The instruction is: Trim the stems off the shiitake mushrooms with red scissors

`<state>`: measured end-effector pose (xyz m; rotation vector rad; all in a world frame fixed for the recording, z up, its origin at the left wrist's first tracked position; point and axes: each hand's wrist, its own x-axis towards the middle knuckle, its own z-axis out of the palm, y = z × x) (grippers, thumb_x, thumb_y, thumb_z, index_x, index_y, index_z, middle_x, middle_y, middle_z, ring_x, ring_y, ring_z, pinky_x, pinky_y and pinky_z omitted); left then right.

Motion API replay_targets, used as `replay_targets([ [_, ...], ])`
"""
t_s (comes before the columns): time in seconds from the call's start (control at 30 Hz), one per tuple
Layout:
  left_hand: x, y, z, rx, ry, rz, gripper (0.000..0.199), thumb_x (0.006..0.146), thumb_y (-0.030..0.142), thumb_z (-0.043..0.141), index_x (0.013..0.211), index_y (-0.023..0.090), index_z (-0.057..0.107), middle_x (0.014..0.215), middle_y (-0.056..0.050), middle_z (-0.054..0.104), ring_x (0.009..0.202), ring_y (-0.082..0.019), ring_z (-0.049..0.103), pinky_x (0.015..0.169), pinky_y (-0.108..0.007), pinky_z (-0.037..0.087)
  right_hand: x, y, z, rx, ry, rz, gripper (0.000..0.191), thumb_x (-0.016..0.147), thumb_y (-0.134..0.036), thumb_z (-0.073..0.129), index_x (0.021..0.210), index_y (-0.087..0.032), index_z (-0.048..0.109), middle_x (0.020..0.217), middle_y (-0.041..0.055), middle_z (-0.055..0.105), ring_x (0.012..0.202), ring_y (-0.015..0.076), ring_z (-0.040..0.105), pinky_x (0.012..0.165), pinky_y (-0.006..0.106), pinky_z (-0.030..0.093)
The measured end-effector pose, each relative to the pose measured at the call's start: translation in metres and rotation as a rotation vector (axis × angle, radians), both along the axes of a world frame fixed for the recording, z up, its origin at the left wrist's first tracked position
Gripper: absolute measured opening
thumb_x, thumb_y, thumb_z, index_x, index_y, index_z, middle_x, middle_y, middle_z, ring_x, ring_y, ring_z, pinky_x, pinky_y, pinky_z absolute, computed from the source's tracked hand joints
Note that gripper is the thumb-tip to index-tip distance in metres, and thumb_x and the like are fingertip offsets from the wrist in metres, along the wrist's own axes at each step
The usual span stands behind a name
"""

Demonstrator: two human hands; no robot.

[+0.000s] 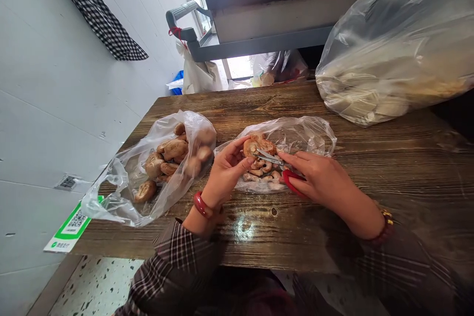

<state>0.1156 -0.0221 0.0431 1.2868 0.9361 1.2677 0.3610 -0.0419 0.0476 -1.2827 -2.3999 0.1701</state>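
Note:
My left hand [231, 165] grips a brown mushroom [251, 147], its underside and stem turned toward the right. In my right hand [320, 177] is a pair of scissors [270, 157] with red handles, the blades reaching to the mushroom's stem. Under both hands lies a clear plastic bag [307, 133], spread open, with several mushrooms and cut stems [259, 173] in it. To the left, a second clear plastic bag [128, 170] lies open with several whole brown mushrooms [174, 150] inside.
The bags rest on a dark wooden table [237, 242]. A large, full clear plastic bag [388, 74] stands at the back right. A green-and-white QR code card [70, 227] sits at the left edge, beside the white wall [55, 108]. Behind the table is a grey cart [259, 44].

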Motion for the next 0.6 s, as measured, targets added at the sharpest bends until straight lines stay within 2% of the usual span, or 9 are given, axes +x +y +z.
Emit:
replay_targets([
  [0.13,0.0006,-0.0006,-0.0015,0.041,0.032,0.000,0.051,0.080,0.030,0.088,0.129,0.023,0.073,0.129,-0.009,0.076,0.111,-0.023,0.073,0.094,-0.034,0.061,-0.0005,0.0000,-0.0006,0.018,-0.024,-0.008,0.041,0.096,-0.027,0.065,0.137,-0.021,0.067,0.104,0.0085,0.077,0.084,0.0221,0.072,0.070,0.032,0.052],
  [0.27,0.0023,-0.0019,-0.0012,0.064,0.080,-0.013,0.053,0.079,0.031,0.088,0.129,0.024,0.074,0.122,-0.009,0.079,0.107,-0.024,0.074,0.094,-0.038,0.062,-0.0015,-0.0004,0.0017,0.011,-0.078,-0.012,0.036,0.094,-0.024,0.066,0.130,-0.023,0.072,0.101,0.0068,0.078,0.081,0.0207,0.072,0.066,0.029,0.048],
  [0.4,0.0032,-0.0020,-0.0012,0.045,0.100,0.013,0.053,0.077,0.032,0.090,0.127,0.023,0.075,0.120,-0.008,0.079,0.105,-0.024,0.074,0.093,-0.037,0.062,-0.0022,-0.0009,0.0058,-0.001,-0.114,-0.007,0.040,0.092,-0.020,0.067,0.132,-0.021,0.071,0.104,0.0060,0.079,0.080,0.0199,0.072,0.064,0.029,0.046],
  [0.5,0.0028,-0.0014,-0.0024,-0.017,0.078,0.021,0.052,0.079,0.036,0.088,0.128,0.022,0.074,0.119,-0.009,0.079,0.099,-0.023,0.074,0.085,-0.034,0.063,-0.0023,-0.0013,0.0058,0.004,-0.132,-0.004,0.039,0.093,-0.020,0.066,0.132,-0.022,0.071,0.105,0.0059,0.080,0.079,0.0196,0.072,0.063,0.028,0.046],
  [0.6,0.0020,-0.0009,-0.0020,-0.074,0.008,-0.005,0.050,0.081,0.038,0.086,0.126,0.021,0.074,0.111,-0.007,0.079,0.082,-0.017,0.072,0.070,-0.027,0.061,-0.0024,-0.0013,0.0025,0.028,-0.140,-0.005,0.039,0.093,-0.021,0.066,0.131,-0.022,0.071,0.106,0.0068,0.080,0.079,0.0195,0.072,0.063,0.028,0.046],
])
